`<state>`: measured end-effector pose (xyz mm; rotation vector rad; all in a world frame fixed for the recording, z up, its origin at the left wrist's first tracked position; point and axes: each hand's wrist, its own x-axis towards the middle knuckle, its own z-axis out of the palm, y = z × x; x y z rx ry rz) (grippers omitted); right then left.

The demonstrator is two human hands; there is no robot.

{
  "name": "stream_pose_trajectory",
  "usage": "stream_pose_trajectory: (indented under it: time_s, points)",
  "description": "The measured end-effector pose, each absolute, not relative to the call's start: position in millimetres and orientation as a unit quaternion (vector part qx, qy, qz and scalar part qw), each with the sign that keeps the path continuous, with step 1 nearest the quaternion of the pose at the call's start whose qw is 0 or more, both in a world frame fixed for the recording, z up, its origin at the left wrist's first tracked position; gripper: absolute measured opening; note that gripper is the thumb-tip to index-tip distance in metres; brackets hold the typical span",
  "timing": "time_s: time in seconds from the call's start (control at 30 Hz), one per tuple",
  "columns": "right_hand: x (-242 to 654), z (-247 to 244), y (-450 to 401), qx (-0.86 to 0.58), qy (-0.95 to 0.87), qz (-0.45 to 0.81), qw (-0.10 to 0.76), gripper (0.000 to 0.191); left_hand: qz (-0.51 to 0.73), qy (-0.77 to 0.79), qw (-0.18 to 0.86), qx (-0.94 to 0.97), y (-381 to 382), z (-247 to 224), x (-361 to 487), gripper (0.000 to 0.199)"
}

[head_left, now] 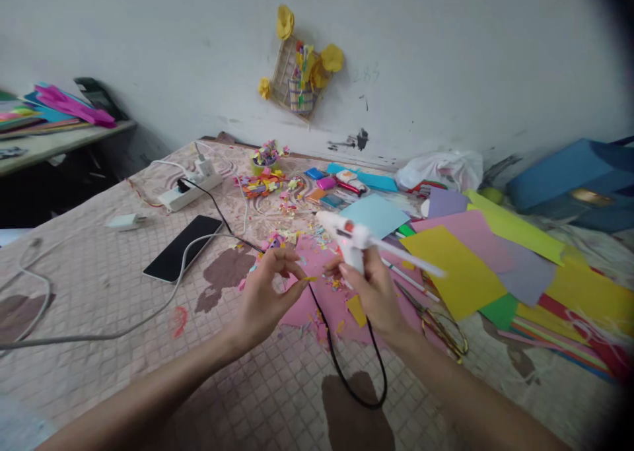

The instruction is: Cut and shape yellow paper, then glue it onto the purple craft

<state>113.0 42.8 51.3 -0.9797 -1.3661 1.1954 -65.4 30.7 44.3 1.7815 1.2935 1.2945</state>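
My right hand is wrapped round the handle of a white hot glue gun, its nozzle pointing up and left. A clear glue stick sticks out of the gun's back end, and a black cord loops down from its handle. Left of it, my left hand pinches a small yellow paper piece between thumb and finger. The nozzle is apart from this piece. Under both hands lies a pink sheet strewn with tiny paper cuttings. Gold-handled scissors rest right of my right hand.
Coloured paper sheets spread over the right side. A black phone, a white power strip and grey cables lie left. A small pot of paper flowers stands at the back. A blue box is far right.
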Motion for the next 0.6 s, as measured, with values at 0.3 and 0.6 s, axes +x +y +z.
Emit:
stream_pose_trajectory:
  time_s: [0.3,0.6]
  points:
    - [155,43,40,-0.488,-0.569,0.468,0.467,0.019,0.484,0.318,0.007,0.815,39,46,-98,0.029]
    - [160,61,28,-0.449,-0.682,0.460,0.347,0.033,0.450,0.253,-0.047,0.855,48,36,-120,0.033]
